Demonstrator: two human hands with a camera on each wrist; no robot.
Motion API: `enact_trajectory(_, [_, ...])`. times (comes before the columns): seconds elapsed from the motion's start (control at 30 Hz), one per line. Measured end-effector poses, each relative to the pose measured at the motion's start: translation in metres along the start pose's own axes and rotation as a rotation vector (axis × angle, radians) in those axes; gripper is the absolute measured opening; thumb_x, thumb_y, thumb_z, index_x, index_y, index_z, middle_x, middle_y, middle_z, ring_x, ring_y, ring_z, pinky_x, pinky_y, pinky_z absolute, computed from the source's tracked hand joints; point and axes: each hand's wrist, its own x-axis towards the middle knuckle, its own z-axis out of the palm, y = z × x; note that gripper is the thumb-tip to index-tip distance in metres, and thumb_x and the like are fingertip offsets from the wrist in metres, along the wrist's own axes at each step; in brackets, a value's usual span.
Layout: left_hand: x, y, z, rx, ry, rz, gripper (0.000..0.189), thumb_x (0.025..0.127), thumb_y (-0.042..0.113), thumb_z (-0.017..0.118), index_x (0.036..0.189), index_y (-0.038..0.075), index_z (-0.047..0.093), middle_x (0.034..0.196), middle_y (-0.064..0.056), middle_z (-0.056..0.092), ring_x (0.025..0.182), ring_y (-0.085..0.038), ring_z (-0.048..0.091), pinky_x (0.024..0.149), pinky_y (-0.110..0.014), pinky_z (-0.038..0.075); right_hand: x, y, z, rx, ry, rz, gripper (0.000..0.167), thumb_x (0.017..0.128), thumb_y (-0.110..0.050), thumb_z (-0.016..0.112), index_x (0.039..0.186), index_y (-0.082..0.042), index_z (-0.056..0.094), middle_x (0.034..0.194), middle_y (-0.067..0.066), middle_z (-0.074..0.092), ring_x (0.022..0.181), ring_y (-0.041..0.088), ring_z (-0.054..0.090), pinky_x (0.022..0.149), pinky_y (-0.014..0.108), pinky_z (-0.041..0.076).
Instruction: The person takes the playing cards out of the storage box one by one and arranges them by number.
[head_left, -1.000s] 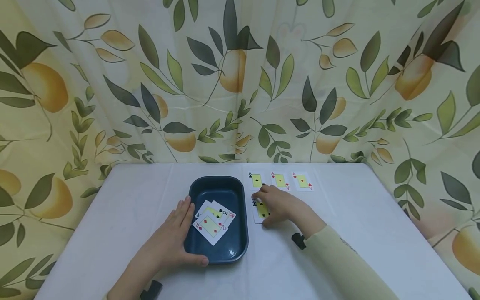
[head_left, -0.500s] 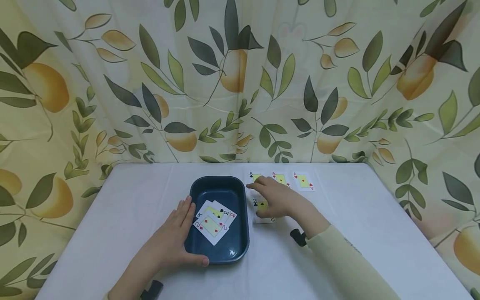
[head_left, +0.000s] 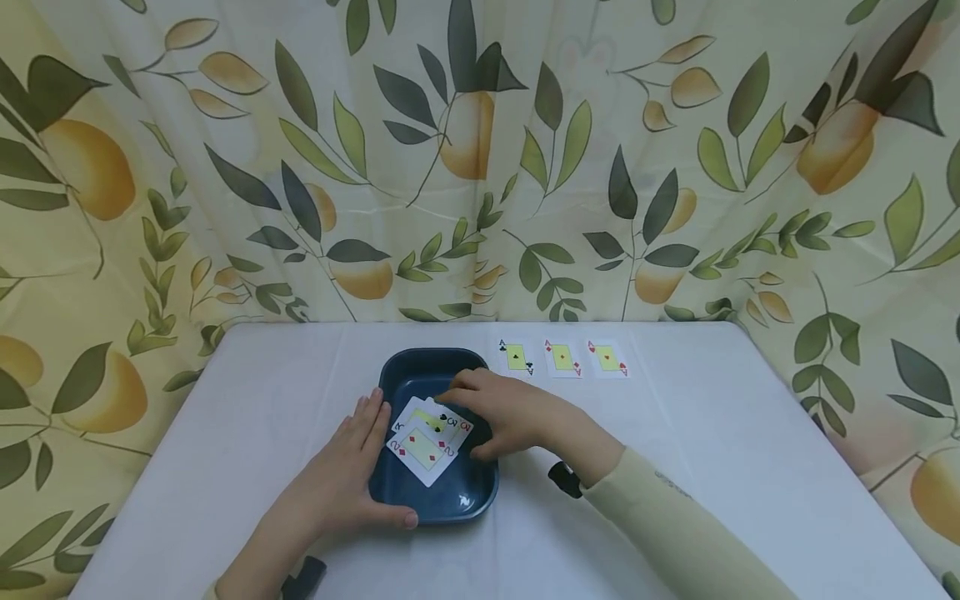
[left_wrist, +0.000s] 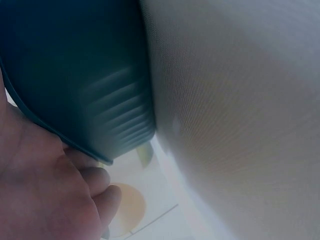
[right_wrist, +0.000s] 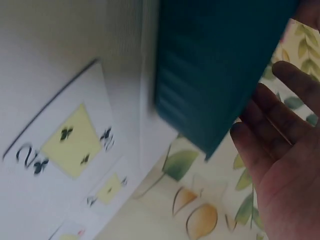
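Observation:
A dark blue rectangular tray (head_left: pixel 435 360) stands on the white-covered table with several playing cards in it. On top lies a two of diamonds (head_left: pixel 422 450), partly covering other cards, one with a K in its corner. My left hand (head_left: pixel 341 467) rests along the tray's left rim, fingers straight, thumb at the front edge. Over the right rim reaches my right hand (head_left: pixel 521 412), fingertips close above the upper edge of the cards, fingers loosely spread and holding nothing. A two of clubs (right_wrist: pixel 70 140) lies on the table beside the tray in the right wrist view; the right hand hides it from the head view.
Behind the right hand, an ace of clubs (head_left: pixel 516 357), an ace of diamonds (head_left: pixel 562 357) and an ace of hearts (head_left: pixel 607 358) lie face up in a row. A curtain (head_left: pixel 480 167) printed with fruit and leaves hangs beyond the table's back edge.
My right hand has left the two of clubs flat on the table below the ace of clubs and moved left over the tray. The left hand has stayed at the rim.

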Motion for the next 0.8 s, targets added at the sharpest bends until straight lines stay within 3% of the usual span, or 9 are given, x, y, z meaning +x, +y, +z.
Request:
enact_trajectory(0.3, [0.0, -0.001, -0.001, -0.007, -0.011, -0.001, 0.144, 0.055, 0.092, 0.065, 0.16, 0.007, 0.014, 0.169, -0.007, -0.003, 0.155, -0.031, 0.003, 0.121, -0.053, 0.018, 0.021, -0.016, 0.009, -0.013, -0.076, -0.05, 0.079, 0.074, -0.032, 0.089, 0.144, -0.024, 0.054, 0.138, -0.002, 0.053, 0.123, 0.015, 0.049, 0.104, 0.033, 0.049])
enact_trajectory(0.57, [0.001, -0.002, -0.003, -0.008, -0.002, 0.014, 0.143, 0.055, 0.092, 0.065, 0.16, 0.007, 0.017, 0.169, -0.007, -0.001, 0.155, -0.031, 0.003, 0.121, -0.053, 0.019, 0.042, -0.023, 0.025, -0.054, -0.144, -0.101, 0.084, 0.073, -0.031, 0.09, 0.146, -0.026, 0.051, 0.15, -0.006, 0.048, 0.137, 0.015, 0.045, 0.11, 0.037, 0.043])
enact_trajectory(0.8, [0.0, -0.002, -0.002, -0.016, -0.025, 0.012, 0.143, 0.055, 0.093, 0.062, 0.16, 0.007, 0.016, 0.168, -0.007, -0.002, 0.155, -0.031, 0.001, 0.12, -0.055, 0.019, 0.049, -0.027, 0.034, -0.032, -0.204, -0.06, 0.083, 0.073, -0.026, 0.09, 0.146, -0.026, 0.051, 0.153, -0.006, 0.045, 0.139, 0.016, 0.044, 0.113, 0.039, 0.041])
